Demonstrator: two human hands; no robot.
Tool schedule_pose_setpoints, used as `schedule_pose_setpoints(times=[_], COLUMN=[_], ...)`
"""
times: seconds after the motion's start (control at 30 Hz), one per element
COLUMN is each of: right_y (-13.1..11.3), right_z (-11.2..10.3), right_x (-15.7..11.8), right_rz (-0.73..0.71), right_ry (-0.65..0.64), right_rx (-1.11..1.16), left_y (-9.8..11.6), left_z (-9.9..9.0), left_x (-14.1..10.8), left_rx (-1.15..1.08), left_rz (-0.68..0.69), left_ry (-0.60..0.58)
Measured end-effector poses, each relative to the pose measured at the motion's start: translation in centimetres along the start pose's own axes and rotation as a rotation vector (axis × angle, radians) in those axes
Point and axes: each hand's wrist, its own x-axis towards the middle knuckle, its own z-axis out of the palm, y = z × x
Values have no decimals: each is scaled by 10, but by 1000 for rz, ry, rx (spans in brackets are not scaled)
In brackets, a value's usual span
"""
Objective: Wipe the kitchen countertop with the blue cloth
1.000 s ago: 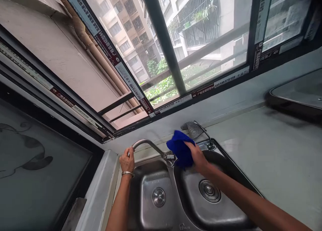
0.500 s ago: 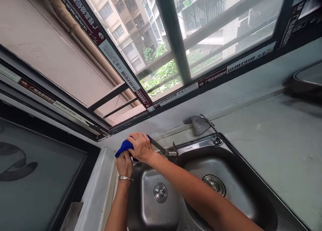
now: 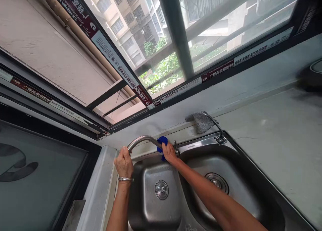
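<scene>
Kitchen corner under a dark aluminium window frame with printed protective film, an apartment block and greenery outside. Grey countertop runs off to the right. Double-bowl stainless steel sink set into it, gooseneck faucet spout arcing over the left bowl. Grey mesh scrubbing pad drapes over a small tap at the back right corner, well apart from both hands. Left hand is closed round the spout near its bend, fingers curled, not spread. Right hand pinches a bunched blue microfibre cloth against the spout just beside the faucet base, cloth showing past the fingers. Technique looks sound: one hand bracing the spout should spare the swivel joint from the cloth's pressure, and a tight bunch should reach the tight corner at the base. Metal bangle sits on the left wrist, clear of the faucet.
</scene>
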Motion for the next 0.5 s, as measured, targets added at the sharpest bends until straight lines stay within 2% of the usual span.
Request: schedule_pose_setpoints(times=[0.17, 0.3, 0.4, 0.5], right_y=[2, -8, -28, -64], right_z=[7, 0, -10, -23], right_x=[-13, -19, -18, -20], right_rz=[98, 111, 58, -55], right_ry=[28, 20, 0, -12], right_rx=[9, -5, -4, -8], left_y=[3, 2, 5, 9], left_z=[-1, -1, -1, -3], left_x=[-1, -1, -2, -7], left_rx=[29, 64, 112, 164], left_rz=[4, 2, 5, 6], left_ry=[-2, -8, -28, -33])
